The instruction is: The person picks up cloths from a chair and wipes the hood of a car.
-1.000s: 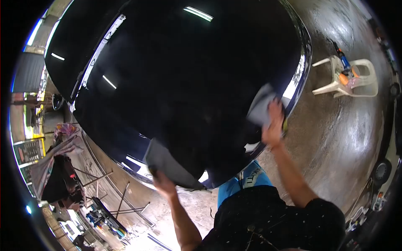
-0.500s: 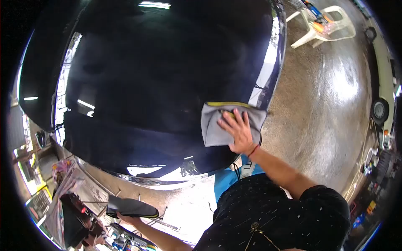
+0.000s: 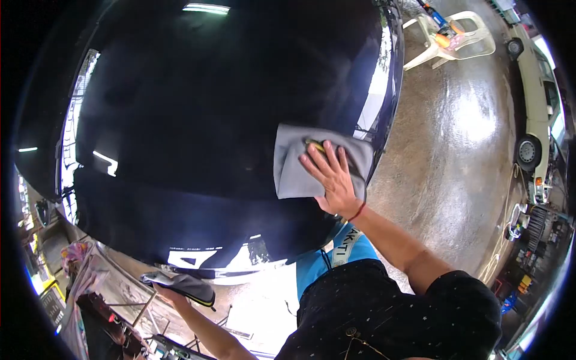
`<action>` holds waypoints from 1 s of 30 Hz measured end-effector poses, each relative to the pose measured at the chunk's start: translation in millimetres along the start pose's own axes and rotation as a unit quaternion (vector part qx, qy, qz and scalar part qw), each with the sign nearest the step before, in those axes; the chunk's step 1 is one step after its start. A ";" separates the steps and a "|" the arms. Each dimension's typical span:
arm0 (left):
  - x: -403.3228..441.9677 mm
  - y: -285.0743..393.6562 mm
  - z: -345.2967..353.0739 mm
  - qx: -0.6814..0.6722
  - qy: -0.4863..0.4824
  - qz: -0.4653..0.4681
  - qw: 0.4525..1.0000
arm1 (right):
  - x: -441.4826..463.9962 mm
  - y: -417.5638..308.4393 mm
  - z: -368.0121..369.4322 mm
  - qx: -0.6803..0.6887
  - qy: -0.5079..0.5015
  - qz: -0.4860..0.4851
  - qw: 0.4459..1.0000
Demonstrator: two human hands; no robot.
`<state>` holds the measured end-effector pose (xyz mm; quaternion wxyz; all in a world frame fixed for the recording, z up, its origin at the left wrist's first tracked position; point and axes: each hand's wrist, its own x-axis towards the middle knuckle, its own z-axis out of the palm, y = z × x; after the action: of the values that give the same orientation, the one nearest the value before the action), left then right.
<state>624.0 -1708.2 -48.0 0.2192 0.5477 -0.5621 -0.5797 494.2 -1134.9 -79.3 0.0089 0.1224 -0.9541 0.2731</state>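
My right hand (image 3: 333, 183) lies flat with its fingers spread on a grey cloth (image 3: 291, 171), pressing it against the dark, glossy car hood (image 3: 198, 132) near its front right edge. A red band circles that wrist. Lower left, my left hand (image 3: 170, 295) holds a second grey cloth (image 3: 189, 286) with yellow edging, off the hood and just past its front edge. The folded cloth partly hides the left fingers.
A white plastic chair (image 3: 474, 45) with a blue and orange power tool (image 3: 438, 21) stands at the upper right. A pale car (image 3: 534, 96) is at the far right. Draped fabric (image 3: 84, 279) and metal stands are at the lower left.
My left hand has left the hood with its cloth and moved down and left. The right hand has shifted left across the hood with its cloth, which now lies spread flatter.
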 end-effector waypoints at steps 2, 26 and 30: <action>47.2 -21.8 -6.1 -0.039 -0.056 -0.001 0.998 | 45.7 19.6 -26.9 0.015 0.010 -0.029 0.999; 77.3 -34.5 -27.6 -0.104 0.032 -0.011 0.994 | 375.7 43.5 -52.8 -0.149 0.112 -0.022 0.982; 46.5 19.3 -35.4 -0.131 -0.021 0.119 0.984 | 177.9 -65.7 -39.7 -0.101 -0.043 -0.122 0.986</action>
<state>634.0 -1768.4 -40.6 0.3451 0.4308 -0.5468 -0.6295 335.4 -1208.8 3.6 0.0133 0.2476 -0.9543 0.1667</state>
